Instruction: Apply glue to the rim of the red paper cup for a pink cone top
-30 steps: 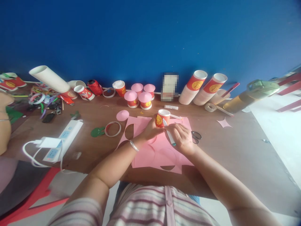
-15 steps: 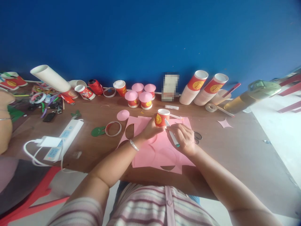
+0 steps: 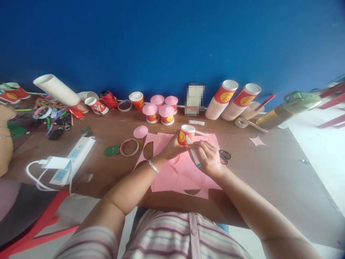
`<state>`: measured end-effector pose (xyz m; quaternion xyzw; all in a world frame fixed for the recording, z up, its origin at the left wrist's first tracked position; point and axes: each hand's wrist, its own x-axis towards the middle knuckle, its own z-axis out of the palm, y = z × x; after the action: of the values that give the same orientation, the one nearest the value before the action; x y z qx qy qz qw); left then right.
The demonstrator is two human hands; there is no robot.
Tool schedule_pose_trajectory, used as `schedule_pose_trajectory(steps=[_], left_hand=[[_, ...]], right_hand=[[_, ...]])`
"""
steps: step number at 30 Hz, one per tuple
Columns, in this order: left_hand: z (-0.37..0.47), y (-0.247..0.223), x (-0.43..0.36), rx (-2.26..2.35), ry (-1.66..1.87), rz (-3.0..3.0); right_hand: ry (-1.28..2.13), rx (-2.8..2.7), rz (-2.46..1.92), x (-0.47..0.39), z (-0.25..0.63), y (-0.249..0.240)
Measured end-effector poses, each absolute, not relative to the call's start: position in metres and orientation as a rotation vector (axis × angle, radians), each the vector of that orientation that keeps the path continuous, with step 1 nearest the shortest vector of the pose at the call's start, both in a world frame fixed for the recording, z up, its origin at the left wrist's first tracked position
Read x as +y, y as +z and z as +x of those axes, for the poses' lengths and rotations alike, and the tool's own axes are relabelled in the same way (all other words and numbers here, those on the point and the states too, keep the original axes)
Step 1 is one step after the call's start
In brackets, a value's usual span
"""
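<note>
A red paper cup with a gold print and white rim is held upright by my left hand, whose fingers wrap its left side and base. My right hand grips a white marker with a teal end, its upper end against the front of the cup. Beneath both hands lie pink paper sheets with round holes and drawn circles. Scissors rest just right of my right hand. Behind the cup is a small white tube.
Several cups with pink cone tops stand at the back. Stacked cups lean near the wall, beside a tape roll and a bottle. On the left are a power strip, green paper and a person's arm.
My right hand and the marker have shifted slightly left across the cup's front, uncovering more of the scissors. The cup stays in my left hand.
</note>
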<state>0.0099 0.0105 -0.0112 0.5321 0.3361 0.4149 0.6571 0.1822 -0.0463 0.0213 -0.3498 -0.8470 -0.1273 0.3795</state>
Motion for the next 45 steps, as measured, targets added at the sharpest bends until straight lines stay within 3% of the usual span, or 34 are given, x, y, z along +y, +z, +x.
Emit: schedule_pose_trajectory(steps=[45], left_hand=[[0.0086, -0.0061, 0.0097, 0.816, 0.954, 1.239]], right_hand=[[-0.165, -2.158, -0.925, -0.053, 0.1777, 0.0196]])
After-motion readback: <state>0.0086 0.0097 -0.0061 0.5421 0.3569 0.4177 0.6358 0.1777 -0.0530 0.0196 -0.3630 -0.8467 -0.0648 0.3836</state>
